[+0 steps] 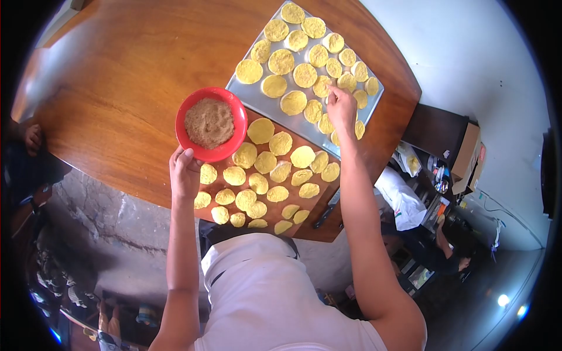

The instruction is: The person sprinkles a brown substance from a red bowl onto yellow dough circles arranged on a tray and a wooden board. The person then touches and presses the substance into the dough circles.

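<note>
A red bowl (pixel 242 120) of brown powder or crumbs is held at its near rim by my left hand (pixel 185 169), thumb on top. My right hand (pixel 341 107) reaches over a metal tray (pixel 256 96), its fingers pinched together just above a yellow-topped round (pixel 321 86); anything between the fingertips is too small to make out. Several such rounds lie in loose rows on the tray, some with brownish specks. Nearer my body, several more yellow rounds (pixel 261 130) rest on a brown board (pixel 301 202), to the right of and below the bowl.
The wooden table (pixel 134 70) has a curved edge. A dark-handled knife (pixel 326 214) lies at the board's right. Another person's hand (pixel 33 139) is at the far left, and another person is at the lower right. A white bag (pixel 404 202) and shelves stand right of the table.
</note>
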A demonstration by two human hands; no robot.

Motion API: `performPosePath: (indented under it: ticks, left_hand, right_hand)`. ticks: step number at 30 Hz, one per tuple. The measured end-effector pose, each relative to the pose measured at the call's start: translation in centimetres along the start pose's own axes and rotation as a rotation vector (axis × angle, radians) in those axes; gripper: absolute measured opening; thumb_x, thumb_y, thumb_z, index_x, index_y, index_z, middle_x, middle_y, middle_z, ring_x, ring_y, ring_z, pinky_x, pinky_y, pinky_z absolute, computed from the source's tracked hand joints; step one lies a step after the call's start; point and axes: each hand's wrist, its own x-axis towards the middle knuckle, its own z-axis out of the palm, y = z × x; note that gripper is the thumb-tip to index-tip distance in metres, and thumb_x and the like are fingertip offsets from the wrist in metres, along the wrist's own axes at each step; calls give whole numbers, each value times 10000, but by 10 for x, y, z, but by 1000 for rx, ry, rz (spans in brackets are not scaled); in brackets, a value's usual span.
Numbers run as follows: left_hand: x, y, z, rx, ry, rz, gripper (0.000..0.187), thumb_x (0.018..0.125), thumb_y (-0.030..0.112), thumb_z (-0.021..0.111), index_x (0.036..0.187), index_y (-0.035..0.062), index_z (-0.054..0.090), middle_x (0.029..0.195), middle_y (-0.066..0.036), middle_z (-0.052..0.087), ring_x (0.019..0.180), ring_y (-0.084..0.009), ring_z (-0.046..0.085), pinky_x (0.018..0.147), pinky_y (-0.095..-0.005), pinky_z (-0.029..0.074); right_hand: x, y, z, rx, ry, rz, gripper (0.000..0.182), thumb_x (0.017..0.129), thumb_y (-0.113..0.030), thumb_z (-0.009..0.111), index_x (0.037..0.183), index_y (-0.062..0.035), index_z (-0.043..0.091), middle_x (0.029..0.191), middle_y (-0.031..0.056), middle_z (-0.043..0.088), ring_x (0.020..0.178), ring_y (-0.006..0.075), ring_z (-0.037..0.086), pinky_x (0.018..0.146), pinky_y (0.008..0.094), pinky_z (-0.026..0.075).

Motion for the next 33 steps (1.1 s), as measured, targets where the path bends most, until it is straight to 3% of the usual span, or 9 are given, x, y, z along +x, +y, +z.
performPosePath:
  ticks: [1, 7, 11, 22, 28, 33]
  left_hand:
    - [0, 0, 0, 1, 4, 3, 447, 919, 184, 546, 1254, -108, 495, 1191, -155, 609, 1053, -194, 626, 945, -347, 508]
    - [0, -1, -1, 8, -16, -4, 444, 920, 186, 547, 1252, -104, 498, 1190, -155, 608, 1049, -195, 626, 949, -349, 507]
    - [2, -1, 8, 5, -6, 10, 426, 919, 188, 550, 1230, -99, 512, 1170, -145, 615, 1031, -188, 630, 943, -345, 508]
    - [6, -4, 21, 8, 15, -24, 401, 912, 200, 564, 1195, -82, 539, 1105, -121, 639, 961, -162, 639, 897, -326, 519]
    - [11, -10, 6, -24, -76, -39, 423, 909, 200, 566, 1217, -88, 531, 1146, -136, 631, 996, -176, 643, 923, -336, 515]
    - [8, -6, 20, -4, -27, -27, 423, 907, 196, 565, 1219, -88, 530, 1152, -133, 631, 1001, -174, 641, 925, -336, 514]
  right_hand:
    - [-4, -2, -1, -20, -58, 60, 309, 818, -21, 597, 1100, -68, 714, 894, 196, 620, 836, 364, 614, 762, 440, 495]
    - [-18, -10, 11, -148, -3, 0, 395, 804, 6, 592, 1176, -91, 682, 931, 161, 576, 911, 338, 594, 794, 424, 489]
    - [-26, -20, 8, -120, -106, -37, 396, 806, 10, 603, 1183, -87, 676, 950, 156, 571, 929, 331, 586, 809, 416, 487]
    - [-36, -16, 9, -129, -19, -10, 378, 836, -9, 546, 1183, -72, 683, 971, 169, 570, 928, 332, 583, 831, 410, 480]
    - [-26, -11, 4, -104, 20, 40, 382, 825, -3, 561, 1177, -78, 686, 982, 175, 568, 931, 336, 583, 834, 413, 480]
    - [-16, -19, 10, -113, 29, 25, 394, 819, -5, 574, 1184, -103, 684, 992, 152, 551, 977, 324, 565, 834, 413, 482]
